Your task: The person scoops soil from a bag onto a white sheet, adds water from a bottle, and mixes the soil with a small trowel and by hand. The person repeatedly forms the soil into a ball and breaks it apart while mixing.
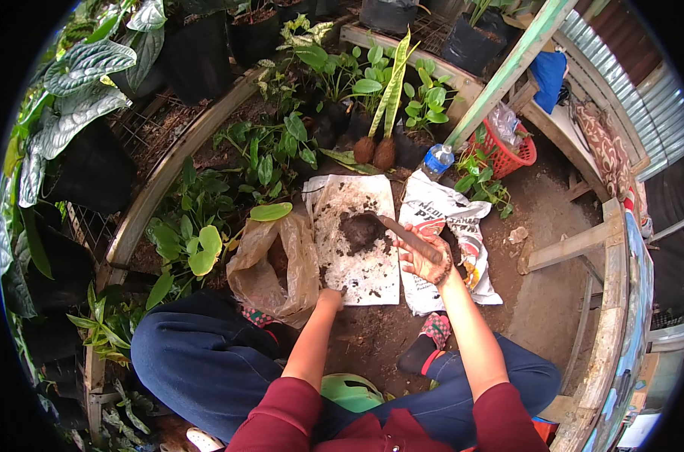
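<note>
A trowel (411,240) with a long handle lies across the palm of my right hand (426,257), its fingers partly spread. The trowel's dark blade is over a clump of dark soil on a white sack (342,277) strewn with soil bits. My left hand (331,298) is at the sack's lower edge; its fingers are mostly hidden, so its hold cannot be told. Left of it stands an open, brownish plastic bag (251,248). A printed white bag (426,198), torn open with dark contents showing, lies at the right, under my right hand.
Beyond the sack stand two brown fibrous balls (383,153) with upright variegated leaves, beside a water bottle (438,158). A red basket (508,161) holds plastic. Leafy plants (268,147) and wooden bench frames (178,164) surround the spot. A green object (350,392) lies between my legs.
</note>
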{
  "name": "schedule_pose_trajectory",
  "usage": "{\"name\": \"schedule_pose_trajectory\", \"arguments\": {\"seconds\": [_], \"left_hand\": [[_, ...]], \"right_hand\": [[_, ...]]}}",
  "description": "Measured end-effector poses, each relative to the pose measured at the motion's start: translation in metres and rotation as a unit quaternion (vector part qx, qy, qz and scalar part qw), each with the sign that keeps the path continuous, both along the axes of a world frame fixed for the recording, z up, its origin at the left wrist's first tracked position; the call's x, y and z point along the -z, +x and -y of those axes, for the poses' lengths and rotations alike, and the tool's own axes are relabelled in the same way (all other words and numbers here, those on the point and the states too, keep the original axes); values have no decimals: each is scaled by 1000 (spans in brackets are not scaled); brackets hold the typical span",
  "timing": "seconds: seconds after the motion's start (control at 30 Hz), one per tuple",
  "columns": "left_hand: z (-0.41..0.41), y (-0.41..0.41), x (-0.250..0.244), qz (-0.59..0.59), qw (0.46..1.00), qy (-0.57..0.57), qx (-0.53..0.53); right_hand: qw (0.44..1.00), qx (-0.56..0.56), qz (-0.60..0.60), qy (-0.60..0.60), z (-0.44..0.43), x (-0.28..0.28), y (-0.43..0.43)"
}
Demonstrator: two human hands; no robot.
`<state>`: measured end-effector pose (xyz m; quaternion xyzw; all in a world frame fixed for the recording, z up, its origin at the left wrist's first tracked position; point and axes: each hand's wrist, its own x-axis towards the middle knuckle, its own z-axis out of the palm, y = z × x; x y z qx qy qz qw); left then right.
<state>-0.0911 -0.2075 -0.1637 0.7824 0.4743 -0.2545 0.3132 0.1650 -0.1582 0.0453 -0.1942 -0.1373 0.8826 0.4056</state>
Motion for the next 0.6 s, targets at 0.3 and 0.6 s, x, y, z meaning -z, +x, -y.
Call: {"name": "schedule_pose_trajectory", "arguments": {"seconds": [0.3,0.6], "left_hand": [[-9,5,-42,124,947,9,-295],[-99,43,-174,380,864,98,-316]], "right_hand": [[746,46,641,176,-47,-80,-34],[741,522,366,209,-84,-49,-38]]}}
